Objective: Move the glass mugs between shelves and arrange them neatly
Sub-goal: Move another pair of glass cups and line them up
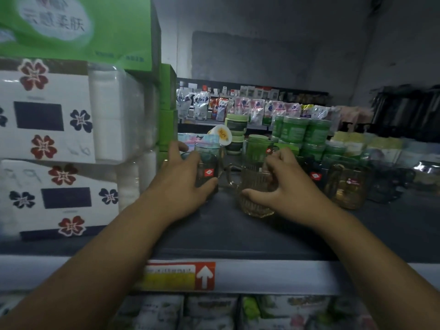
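Several glass mugs stand on the dark shelf (pixel 221 236). My left hand (pixel 181 184) is wrapped around a clear mug with a red sticker (pixel 210 171). My right hand (pixel 283 184) grips a ribbed clear mug (pixel 252 189) whose handle points left, toward the other mug. Behind these stand a teal-rimmed mug (pixel 209 148) and a green mug (pixel 258 150). An amber mug (pixel 345 184) and more dark mugs sit to the right.
Stacked tissue packs (pixel 47 115) with flower prints wall off the left, a green box (pixel 76 27) on top. Green jars (pixel 297 132) and pump bottles (pixel 352 139) crowd the back. A red price tag (pixel 178 276) marks the shelf's front edge; more packs lie below.
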Motion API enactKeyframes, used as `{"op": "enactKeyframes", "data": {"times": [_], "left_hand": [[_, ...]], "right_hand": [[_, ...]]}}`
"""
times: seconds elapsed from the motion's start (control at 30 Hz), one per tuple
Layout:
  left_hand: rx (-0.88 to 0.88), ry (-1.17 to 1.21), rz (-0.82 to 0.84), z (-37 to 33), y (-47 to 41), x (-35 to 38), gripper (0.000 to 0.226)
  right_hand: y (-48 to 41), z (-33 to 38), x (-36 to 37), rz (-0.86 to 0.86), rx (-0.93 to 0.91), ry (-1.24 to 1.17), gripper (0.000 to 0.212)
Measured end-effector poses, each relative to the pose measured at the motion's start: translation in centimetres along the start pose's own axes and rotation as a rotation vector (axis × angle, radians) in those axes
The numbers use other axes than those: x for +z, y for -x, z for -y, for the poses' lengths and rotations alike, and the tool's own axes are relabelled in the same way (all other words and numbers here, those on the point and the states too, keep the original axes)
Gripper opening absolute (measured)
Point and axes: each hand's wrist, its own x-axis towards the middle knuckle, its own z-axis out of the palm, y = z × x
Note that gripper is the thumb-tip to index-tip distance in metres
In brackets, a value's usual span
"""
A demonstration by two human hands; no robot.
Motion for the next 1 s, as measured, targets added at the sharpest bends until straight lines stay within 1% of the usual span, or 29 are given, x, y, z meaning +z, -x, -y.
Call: {"op": "enactKeyframes", "data": {"times": [0.07,0.13,0.2,0.27,0.3,0.33,0.4,0.47,0.53,0.63,0.7,0.8,0.87,0.9,0.93,0.97,1.0], "left_hand": [[-0.016,0.041,0.041,0.2,-0.1,0.2,0.040],[-0.027,0.063,0.050,0.1,-0.1,0.3,0.040],[-0.026,0.087,0.036,0.1,-0.1,0.3,0.039],[-0.028,0.090,0.030,0.2,0.0,0.3,0.039],[-0.029,0.091,0.030,0.3,0.0,0.4,0.039],[-0.029,0.094,0.030,0.3,0.1,0.4,0.039],[-0.022,0.097,0.030,0.4,0.1,0.4,0.038],[-0.014,0.096,0.027,0.6,-0.1,0.5,0.038],[-0.009,0.093,0.026,0.7,-0.2,0.6,0.038],[-0.009,0.094,0.024,0.8,-0.3,0.7,0.038],[-0.010,0.100,0.015,0.7,-0.3,0.7,0.037],[-0.011,0.100,0.006,0.6,-0.3,0.6,0.037],[-0.006,0.102,-0.006,0.7,-0.4,0.6,0.039],[-0.010,0.108,-0.015,0.7,-0.4,0.6,0.042],[-0.014,0.120,-0.027,0.6,-0.4,0.6,0.045],[-0.016,0.142,-0.038,0.6,-0.4,0.6,0.049],[-0.019,0.175,-0.049,0.6,-0.4,0.7,0.054]], "right_hand": [[0.7,-0.1,0.2,-0.051,0.045,-0.166,0.047],[1.2,-0.1,0.3,-0.081,0.066,-0.278,0.054],[1.6,-0.1,0.6,-0.079,0.101,-0.313,0.075],[1.9,-0.1,1.1,-0.075,0.148,-0.288,0.100],[1.9,0.0,1.3,-0.079,0.162,-0.278,0.105],[1.9,-0.1,1.4,-0.084,0.169,-0.277,0.106],[1.9,-0.3,1.3,-0.078,0.186,-0.329,0.100],[2.0,-0.4,0.8,-0.021,0.209,-0.438,0.094],[2.1,-0.8,0.5,0.014,0.227,-0.539,0.094],[2.2,-1.0,0.4,-0.027,0.292,-0.535,0.099],[2.2,-1.0,0.5,-0.061,0.344,-0.531,0.095],[2.3,-1.0,0.4,-0.051,0.348,-0.651,0.079],[2.1,-1.2,0.3,-0.037,0.361,-0.803,0.064],[2.1,-1.2,0.1,-0.057,0.369,-0.872,0.055],[2.1,-1.1,-0.1,-0.108,0.374,-0.898,0.045],[2.1,-1.0,-0.3,-0.188,0.362,-0.877,0.034],[2.2,-1.0,-0.5,-0.261,0.345,-0.783,0.023]]}}
